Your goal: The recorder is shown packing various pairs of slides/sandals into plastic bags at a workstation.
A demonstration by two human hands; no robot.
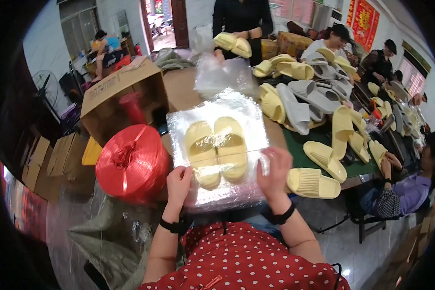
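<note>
A pair of pale yellow slide slippers (pixel 234 145) lies side by side, toes toward me, under shiny clear film. The film belongs to a clear plastic bag (pixel 253 123) on top of a stack of such bags in front of me. At the stack's left edge my left hand (pixel 180 182) is closed, its fingertips pinching the film beside the left slipper. My right hand (pixel 276 171) rests over the right edge, thumb and fingers apart, touching the film. A crease or bag edge runs across the slippers toward my right hand.
A big roll of red plastic twine (pixel 133 164) stands to the left, before an open cardboard box (pixel 123 92). Yellow and grey slippers (pixel 309 101) pile up on the right. Across the table a person (pixel 242 21) holds yellow slippers; another person (pixel 403 188) sits at right.
</note>
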